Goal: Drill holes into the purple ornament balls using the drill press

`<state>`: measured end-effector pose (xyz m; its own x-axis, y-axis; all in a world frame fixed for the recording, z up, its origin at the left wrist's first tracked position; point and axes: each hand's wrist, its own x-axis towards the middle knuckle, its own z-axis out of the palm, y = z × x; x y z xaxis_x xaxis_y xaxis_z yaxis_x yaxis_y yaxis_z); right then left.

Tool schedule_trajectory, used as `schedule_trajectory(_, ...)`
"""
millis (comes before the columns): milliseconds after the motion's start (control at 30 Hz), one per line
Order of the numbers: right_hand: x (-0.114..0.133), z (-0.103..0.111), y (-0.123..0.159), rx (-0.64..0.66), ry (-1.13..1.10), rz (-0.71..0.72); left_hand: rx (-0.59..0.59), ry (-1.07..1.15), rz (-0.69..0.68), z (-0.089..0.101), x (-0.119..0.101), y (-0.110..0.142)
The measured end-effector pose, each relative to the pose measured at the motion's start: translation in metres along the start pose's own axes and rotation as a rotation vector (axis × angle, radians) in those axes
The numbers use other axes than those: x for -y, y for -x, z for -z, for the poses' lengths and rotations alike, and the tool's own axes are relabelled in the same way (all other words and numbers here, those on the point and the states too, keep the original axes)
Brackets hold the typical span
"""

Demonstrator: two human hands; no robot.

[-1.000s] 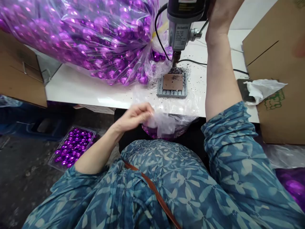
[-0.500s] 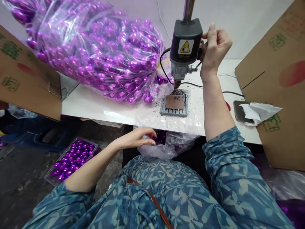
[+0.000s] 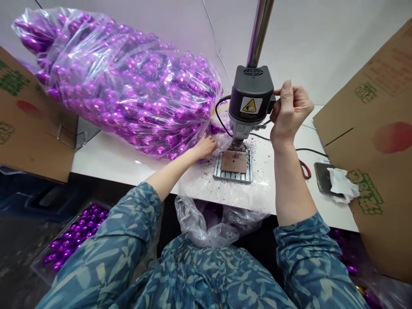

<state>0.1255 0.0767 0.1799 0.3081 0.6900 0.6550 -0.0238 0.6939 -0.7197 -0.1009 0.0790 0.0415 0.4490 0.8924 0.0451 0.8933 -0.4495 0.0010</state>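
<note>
So there's one drill press [image 3: 251,92], dark boxy housing on a shiny round column, long axis upright, tip pointing down over a flat brown square [image 3: 234,161] on one slotted metal plate [image 3: 222,176]. The person's right hand [image 3: 289,109] is curled shut at its side. Left of the drill, one big crinkly clear bag [image 3: 128,94] of shiny faceted purple balls lies lengthwise on the white tabletop [image 3: 154,171]; the left hand [image 3: 206,146] touches its gathered neck, can't tell if gripping. Two cardboard boxes [image 3: 380,141] flank the drill.
</note>
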Motion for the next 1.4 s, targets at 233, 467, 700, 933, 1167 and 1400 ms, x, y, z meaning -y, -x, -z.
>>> schedule_trajectory(233,-0.001,0.002,0.004,-0.002,-0.042,-0.006,0.071,-0.071,0.24,-0.007,0.009,0.016)
schedule_trajectory(467,-0.002,0.002,0.004,0.005,0.02,0.043,0.075,-0.017,0.405,0.0,-0.004,-0.032)
schedule_trajectory(700,-0.002,0.003,0.004,0.01,0.005,0.038,0.099,0.09,0.451,-0.01,0.004,-0.04)
schedule_trajectory(933,-0.003,0.005,0.002,0.005,0.01,0.025,0.057,0.269,0.543,-0.013,0.009,-0.042)
schedule_trajectory(1167,0.004,0.001,0.004,-0.035,0.024,0.033,-0.201,0.411,0.464,-0.012,0.0,-0.03)
schedule_trajectory(1400,0.012,-0.005,0.005,-0.105,-0.022,0.05,-0.571,1.299,0.349,0.011,-0.036,0.062)
